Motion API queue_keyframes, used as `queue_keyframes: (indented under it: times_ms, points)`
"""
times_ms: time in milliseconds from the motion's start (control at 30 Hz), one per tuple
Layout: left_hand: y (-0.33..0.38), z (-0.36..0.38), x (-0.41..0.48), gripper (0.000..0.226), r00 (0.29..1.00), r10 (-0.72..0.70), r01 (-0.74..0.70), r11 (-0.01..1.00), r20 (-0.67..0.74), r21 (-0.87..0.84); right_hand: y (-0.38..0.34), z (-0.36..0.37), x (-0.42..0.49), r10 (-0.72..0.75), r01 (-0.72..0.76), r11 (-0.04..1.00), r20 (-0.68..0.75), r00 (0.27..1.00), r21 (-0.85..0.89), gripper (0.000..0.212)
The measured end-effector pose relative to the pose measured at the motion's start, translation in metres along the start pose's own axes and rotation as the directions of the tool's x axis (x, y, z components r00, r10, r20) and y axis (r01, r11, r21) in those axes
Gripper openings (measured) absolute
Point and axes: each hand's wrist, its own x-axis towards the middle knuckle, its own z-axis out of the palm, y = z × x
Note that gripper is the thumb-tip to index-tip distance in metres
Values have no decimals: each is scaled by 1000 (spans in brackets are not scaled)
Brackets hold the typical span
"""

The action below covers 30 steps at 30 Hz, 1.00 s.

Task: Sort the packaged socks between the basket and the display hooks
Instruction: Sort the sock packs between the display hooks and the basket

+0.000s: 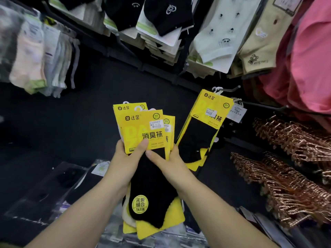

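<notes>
Both grips curl round the fanned sock packs [146, 134]: left hand [125, 158], right hand [169, 159]. Loops point up-away; the display hook [231, 88] lies up-right, nearer my right.

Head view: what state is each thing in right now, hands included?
Held sock packs: fanned, in both hands.
Left hand: grips the held packs, thumb on front.
Right hand: pinches them, thumb on front.
Hung sock packs: on their hook, tilted.
Hangers: heaped, untouched.
</notes>
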Motion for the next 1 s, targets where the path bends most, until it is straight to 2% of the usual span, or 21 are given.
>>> queue_keyframes:
  times_ms: [67, 133, 267, 367, 467, 533, 700, 867, 1000]
  points:
    - [4, -2, 0, 40, 999, -29, 30, 999, 46, -19, 0, 2, -2, -39, 39, 999, -8, 999, -6, 60]
    - [9, -5, -1, 50, 988, -36, 44, 997, 148, -57, 2, 2, -3, -61, 61, 998, -49, 997, 5, 57]
    - [10, -12, -2, 69, 955, -4, 8, 1000, 296, -12, 3, -11, 4, -89, 115, 976, -140, 986, 186, 21]
    - [1, -11, -2, 75, 965, 4, -2, 1000, 262, -7, 1, -21, 7, -144, 171, 967, -151, 978, 187, 18]
    - [-4, -10, 0, 79, 984, 2, 4, 999, 177, -32, -1, -31, 11, -194, 215, 964, -137, 971, 159, 42]
    - [-6, -11, 1, 78, 987, 2, 0, 1000, 158, -11, -9, -35, 13, -223, 238, 965, -134, 966, 106, 48]
    - [-8, -8, -2, 79, 981, 23, -34, 998, 192, 55, -38, -46, 28, -202, 273, 950, -376, 904, 148, 27]
    - [-5, -9, 0, 69, 983, 47, -58, 997, 177, 57, -50, -65, 29, -179, 255, 948, -344, 922, 190, 13]
    - [2, -18, 6, 59, 994, 50, -59, 994, 98, 91, -60, -102, 27, -164, 274, 948, -489, 857, 163, 8]
